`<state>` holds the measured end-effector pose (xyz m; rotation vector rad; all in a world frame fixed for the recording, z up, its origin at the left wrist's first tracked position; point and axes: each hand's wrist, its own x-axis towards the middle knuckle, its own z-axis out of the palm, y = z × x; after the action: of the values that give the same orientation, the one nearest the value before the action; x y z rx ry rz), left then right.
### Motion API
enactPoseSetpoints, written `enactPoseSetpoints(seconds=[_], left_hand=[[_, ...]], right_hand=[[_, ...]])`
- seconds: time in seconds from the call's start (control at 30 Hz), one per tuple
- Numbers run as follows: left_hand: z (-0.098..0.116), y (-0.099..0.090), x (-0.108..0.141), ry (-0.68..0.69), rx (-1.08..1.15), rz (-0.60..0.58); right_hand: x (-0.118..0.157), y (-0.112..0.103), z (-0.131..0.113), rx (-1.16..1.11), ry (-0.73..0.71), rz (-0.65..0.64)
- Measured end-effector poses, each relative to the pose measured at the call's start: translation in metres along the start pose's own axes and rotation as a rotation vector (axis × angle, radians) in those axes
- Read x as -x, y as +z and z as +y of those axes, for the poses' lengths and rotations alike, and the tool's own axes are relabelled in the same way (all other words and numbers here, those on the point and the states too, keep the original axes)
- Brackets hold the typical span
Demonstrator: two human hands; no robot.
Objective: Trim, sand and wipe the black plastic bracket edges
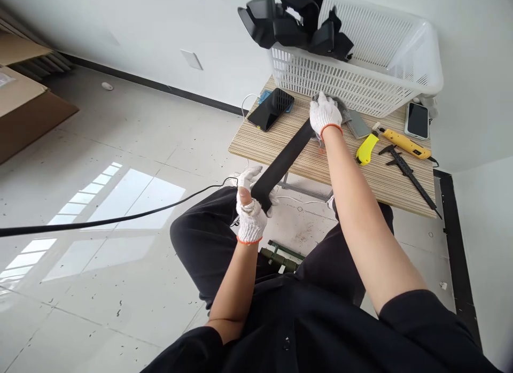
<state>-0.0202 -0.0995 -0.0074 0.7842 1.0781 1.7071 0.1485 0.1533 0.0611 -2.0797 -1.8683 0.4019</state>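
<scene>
Head: striped table [374, 174], tiled floor [192, 143]

A: Your left hand [250, 204] and right hand [325, 112] are gloved in white knit, each ringed with orange at the wrist.

B: And the strip [284, 160] between them is plain black.

A: Your tabletop [245, 143] is light tan, lined with fine dark stripes.

B: Toward its left edge you have a black phone [271, 109]; by the back right corner, a second phone [417, 121], dark-screened with a pale rim.

A: Toward the right edge, your cutter [366, 150] is neon yellow and the corded tool [405, 144] a warmer yellow, beside a black caliper [406, 171].

B: Along the back edge your basket [340, 76] is white with slotted patterning, and the moulded parts [292, 32] on it are black.
</scene>
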Motion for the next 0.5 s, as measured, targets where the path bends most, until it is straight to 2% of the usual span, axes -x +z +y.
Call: enactPoseSetpoints(seconds=[0.13,0.27,0.37,0.5], left_hand=[[-0.001,-0.003,-0.004,-0.019,0.021,0.009],[0.004,-0.002,-0.004,-0.036,0.066,0.017],[0.007,-0.001,0.000,-0.006,0.030,-0.031],[0.001,-0.004,0.003,0.077,-0.087,-0.058]], right_hand=[[0.004,0.005,-0.005,-0.023,0.035,0.065],[0.029,0.010,-0.008,-0.021,0.001,0.070],[0.064,0.019,-0.007,-0.039,-0.098,0.106],[0.134,0.036,-0.003,-0.095,-0.277,0.160]])
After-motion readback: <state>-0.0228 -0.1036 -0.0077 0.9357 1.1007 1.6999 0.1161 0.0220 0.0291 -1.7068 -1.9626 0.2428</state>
